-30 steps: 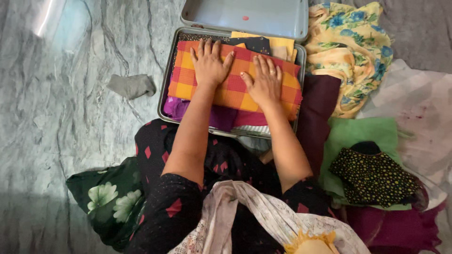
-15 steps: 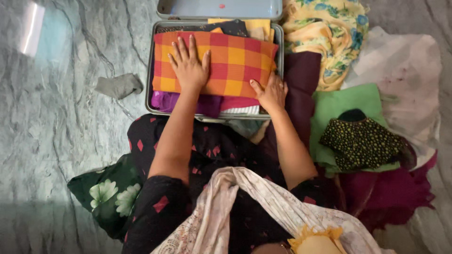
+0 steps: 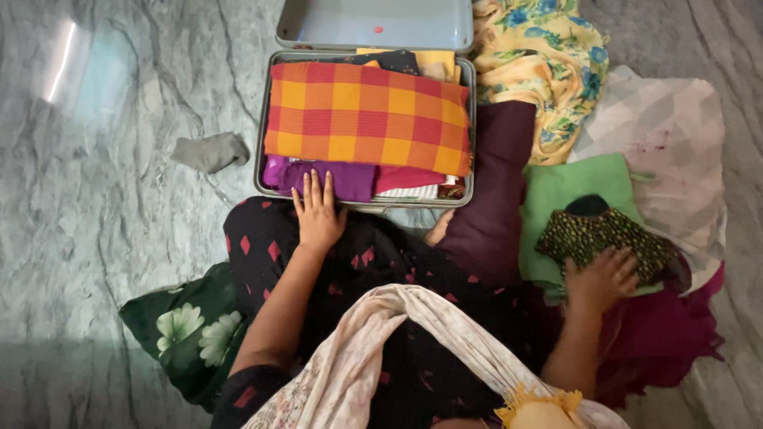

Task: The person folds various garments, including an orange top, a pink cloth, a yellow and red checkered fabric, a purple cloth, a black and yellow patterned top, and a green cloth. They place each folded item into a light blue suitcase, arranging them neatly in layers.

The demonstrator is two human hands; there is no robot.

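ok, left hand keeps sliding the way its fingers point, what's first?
The left hand points up the picture at the open case. Its fingers already reach the purple cloth at the near rim; beyond that lies the orange checked cloth.

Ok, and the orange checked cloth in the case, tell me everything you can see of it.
The orange checked cloth is a folded woven-looking fabric in orange, yellow and red squares. It lies flat and slightly askew on top of the pile in the open grey case, covering most of it. A purple cloth and a pink and a striped one show under its near edge; dark and yellow fabric shows at its far edge. Neither hand touches it: the left hand rests at the case's near rim, the right hand on a dotted dark cloth.
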